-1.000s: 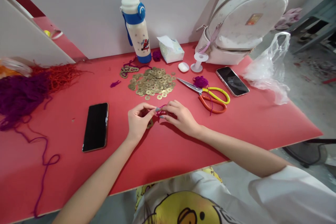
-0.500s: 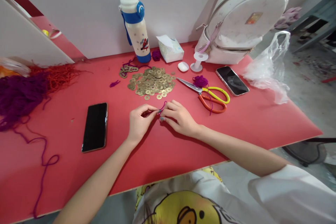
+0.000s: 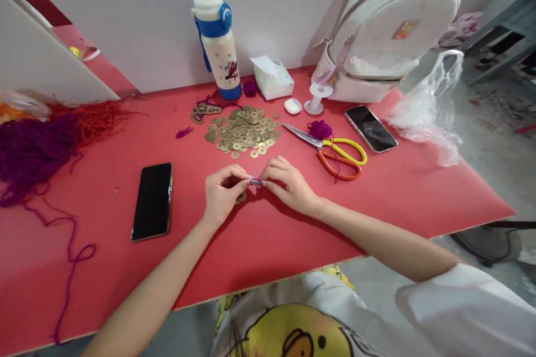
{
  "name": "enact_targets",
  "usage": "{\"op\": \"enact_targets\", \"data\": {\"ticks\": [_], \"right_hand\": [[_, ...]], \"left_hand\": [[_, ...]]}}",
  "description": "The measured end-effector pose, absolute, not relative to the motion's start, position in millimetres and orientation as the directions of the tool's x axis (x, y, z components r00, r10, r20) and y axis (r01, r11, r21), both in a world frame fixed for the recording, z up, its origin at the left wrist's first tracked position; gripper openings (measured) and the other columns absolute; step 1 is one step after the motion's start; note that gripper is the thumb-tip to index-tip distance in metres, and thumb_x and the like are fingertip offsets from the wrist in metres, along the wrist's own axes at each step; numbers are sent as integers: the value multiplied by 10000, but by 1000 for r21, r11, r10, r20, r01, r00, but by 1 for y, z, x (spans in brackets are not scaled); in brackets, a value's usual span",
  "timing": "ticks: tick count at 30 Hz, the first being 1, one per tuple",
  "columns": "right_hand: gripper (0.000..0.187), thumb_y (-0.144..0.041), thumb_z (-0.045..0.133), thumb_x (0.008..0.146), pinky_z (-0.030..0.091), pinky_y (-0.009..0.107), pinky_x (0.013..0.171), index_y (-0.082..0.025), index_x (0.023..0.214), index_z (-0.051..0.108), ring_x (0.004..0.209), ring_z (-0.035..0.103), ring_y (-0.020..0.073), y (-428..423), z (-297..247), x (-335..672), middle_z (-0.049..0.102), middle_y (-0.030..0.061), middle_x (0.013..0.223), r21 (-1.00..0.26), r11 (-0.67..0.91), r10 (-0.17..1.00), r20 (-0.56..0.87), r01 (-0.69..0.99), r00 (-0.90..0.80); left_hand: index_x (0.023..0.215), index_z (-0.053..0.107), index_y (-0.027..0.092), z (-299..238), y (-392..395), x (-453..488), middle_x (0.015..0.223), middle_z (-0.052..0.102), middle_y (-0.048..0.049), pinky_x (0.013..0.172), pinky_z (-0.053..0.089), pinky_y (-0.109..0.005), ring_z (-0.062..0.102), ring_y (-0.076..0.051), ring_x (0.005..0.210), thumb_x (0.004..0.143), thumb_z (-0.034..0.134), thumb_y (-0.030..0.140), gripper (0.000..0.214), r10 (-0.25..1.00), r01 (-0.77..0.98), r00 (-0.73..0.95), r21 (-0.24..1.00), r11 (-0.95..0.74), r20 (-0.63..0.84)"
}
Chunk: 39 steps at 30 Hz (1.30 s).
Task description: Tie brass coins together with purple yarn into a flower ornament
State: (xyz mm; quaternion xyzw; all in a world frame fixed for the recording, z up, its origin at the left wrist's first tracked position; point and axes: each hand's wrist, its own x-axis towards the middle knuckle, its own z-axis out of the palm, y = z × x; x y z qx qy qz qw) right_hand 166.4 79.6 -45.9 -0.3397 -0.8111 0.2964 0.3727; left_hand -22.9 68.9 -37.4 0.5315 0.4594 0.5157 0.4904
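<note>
My left hand (image 3: 223, 193) and my right hand (image 3: 288, 186) meet fingertip to fingertip over the red table (image 3: 377, 195). Both are closed in a pinch on a short piece of purple thread (image 3: 255, 182). A brass coin (image 3: 241, 197) peeks out under my left hand's fingers, seemingly held with the thread. Just beyond my hands lies a pile of brass coins with holes (image 3: 243, 131).
A black phone (image 3: 153, 200) lies left of my hands; scissors with yellow and orange handles (image 3: 335, 152) and a second phone (image 3: 371, 128) lie right. A bottle (image 3: 218, 44), tissue pack (image 3: 273, 78), empty spool (image 3: 317, 97), white backpack (image 3: 389, 28) and plastic bag (image 3: 431, 106) stand behind. Purple and orange yarn (image 3: 37, 145) is heaped at left.
The loose loop of purple thread that stood up between my fingers has been drawn down tight between the fingertips. Both hands stay in place.
</note>
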Motion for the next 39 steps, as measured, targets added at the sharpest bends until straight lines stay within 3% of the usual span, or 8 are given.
{"op": "enact_targets", "data": {"ticks": [4, 11, 19, 24, 30, 33, 36, 39], "right_hand": [[180, -224, 521, 985, 423, 346, 773, -201, 844, 631, 804, 494, 200, 80, -48, 166, 621, 53, 835, -721, 611, 753, 402, 326, -521], [223, -338, 584, 961, 385, 309, 705, -202, 785, 568, 782, 470, 192, 81, -47, 168, 591, 36, 807, -719, 556, 805, 343, 416, -484], [380, -360, 414, 1035, 355, 303, 702, -198, 700, 490, 720, 432, 173, 89, -45, 172, 488, 13, 710, -771, 536, 827, 399, 342, -396], [442, -456, 403, 1029, 339, 303, 683, -202, 674, 473, 687, 432, 170, 95, -48, 174, 493, 9, 670, -777, 505, 852, 378, 375, -363], [295, -399, 445, 1014, 391, 282, 665, -207, 804, 525, 685, 514, 153, 101, -53, 177, 556, 0, 737, -902, 309, 944, 254, 300, -208], [133, -347, 512, 984, 432, 283, 697, -221, 991, 554, 812, 554, 166, 102, -49, 178, 590, 27, 914, -906, 351, 935, 354, 234, -31], [150, -321, 524, 984, 451, 317, 751, -224, 938, 629, 864, 550, 186, 97, -46, 176, 594, 43, 908, -813, 501, 864, 487, 297, -125], [204, -330, 547, 984, 438, 325, 719, -226, 919, 711, 767, 511, 185, 87, -48, 170, 572, 33, 768, -718, 585, 810, 489, 377, -325]], "left_hand": [[674, 736, 205, -35, 69, -19, 613, 634, 3, 396, 408, -210, 522, -94, 437, 711, 781, 256, 77, 997, 36, -34, 997, -70, 71], [673, 761, 207, -32, 68, -21, 688, 660, -12, 420, 406, -212, 508, -83, 458, 757, 746, 255, 98, 991, 159, 113, 983, -87, 69], [692, 786, 214, -36, 71, -21, 802, 696, -50, 580, 514, -229, 647, -149, 709, 752, 773, 235, 65, 960, 181, 235, 964, -196, 152], [679, 785, 187, -38, 71, -24, 1057, 742, -99, 356, 377, -207, 486, -36, 422, 739, 802, 344, 169, 969, 14, 230, 995, -96, 90], [631, 762, 190, -39, 71, -21, 748, 764, -78, 565, 548, -248, 688, -168, 644, 681, 844, 356, 192, 981, -64, 179, 996, -60, 71], [660, 762, 182, -39, 71, -19, 674, 729, -43, 452, 492, -217, 626, -130, 516, 667, 832, 342, 175, 1000, 19, 8, 1000, -2, 2], [703, 756, 171, -40, 71, -18, 543, 635, 13, 315, 368, -192, 467, -77, 349, 670, 805, 351, 190, 985, 21, -122, 992, 126, -123], [717, 748, 168, -40, 70, -19, 488, 565, 40, 296, 349, -184, 435, -72, 334, 669, 795, 364, 207, 976, -16, -147, 986, 163, -164]]}}
